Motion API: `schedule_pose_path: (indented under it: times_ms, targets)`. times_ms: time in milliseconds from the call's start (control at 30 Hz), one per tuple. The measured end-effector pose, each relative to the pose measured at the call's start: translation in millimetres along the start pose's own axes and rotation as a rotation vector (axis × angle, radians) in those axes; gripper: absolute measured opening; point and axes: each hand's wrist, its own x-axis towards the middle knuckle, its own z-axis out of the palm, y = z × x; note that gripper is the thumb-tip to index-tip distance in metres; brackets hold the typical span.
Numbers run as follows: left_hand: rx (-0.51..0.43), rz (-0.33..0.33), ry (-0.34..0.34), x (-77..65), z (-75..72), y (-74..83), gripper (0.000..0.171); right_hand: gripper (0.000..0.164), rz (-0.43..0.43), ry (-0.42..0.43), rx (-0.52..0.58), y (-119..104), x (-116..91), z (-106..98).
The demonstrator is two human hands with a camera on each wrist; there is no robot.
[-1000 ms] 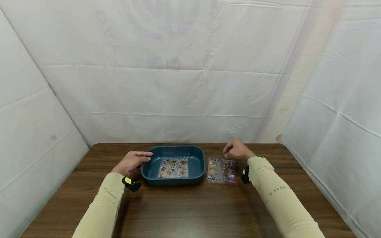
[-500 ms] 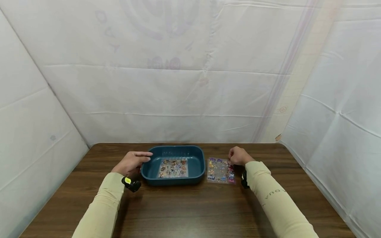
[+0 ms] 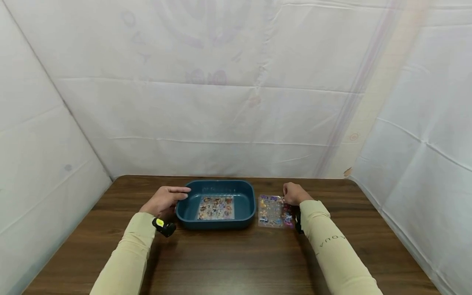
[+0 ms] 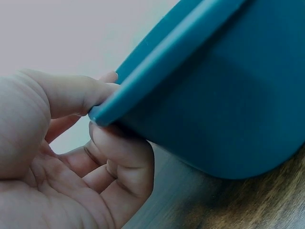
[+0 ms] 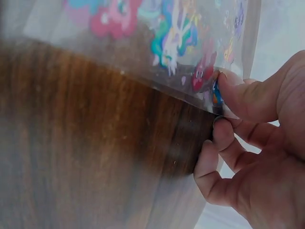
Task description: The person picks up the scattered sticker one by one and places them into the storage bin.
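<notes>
A dark teal plastic basin (image 3: 243, 223) stands on the table, and a clear sticker sheet with small coloured figures (image 3: 216, 208) lies flat in it. My left hand (image 3: 164, 200) grips the basin's left rim; in the left wrist view the thumb lies over the rim (image 4: 157, 71) and curled fingers press from beneath. To the right of the basin is a second transparent sticker sheet (image 3: 271, 213) with cartoon pony figures. My right hand (image 3: 295, 194) pinches its far right corner between thumb and fingers, as the right wrist view shows on the sheet (image 5: 174, 43).
The brown wood-grain table (image 3: 221, 262) reaches back to a white cloth wall (image 3: 221, 123), with more white cloth at both sides. A small dark camera (image 3: 164, 228) is strapped at the left wrist.
My right hand has come down and towards me from behind the second sticker sheet to its far right corner, which it now pinches. The left hand stays on the basin rim.
</notes>
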Motion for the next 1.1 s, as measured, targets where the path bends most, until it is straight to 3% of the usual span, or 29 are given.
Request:
schedule_pose_path:
  times_ms: [133, 333, 667, 1100]
  targets:
    - [0.001, -0.007, -0.002, 0.2, -0.1, 0.6, 0.047, 0.019, -0.013, 0.0, -0.004, 0, 1, 2]
    - [0.02, 0.008, 0.001, -1.8, 0.6, 0.7, 0.048, 0.021, -0.061, 0.083, -0.058, 4, 0, 3]
    - [-0.009, 0.0, -0.006, -0.5, -2.1, 1.7, 0.048, 0.003, -0.121, 0.185, -0.001, 19, -3, 3]
    - [0.003, 0.004, -0.01, 0.9, -0.5, 1.4, 0.048, 0.026, -0.305, 0.248, 0.008, 34, -3, -2]
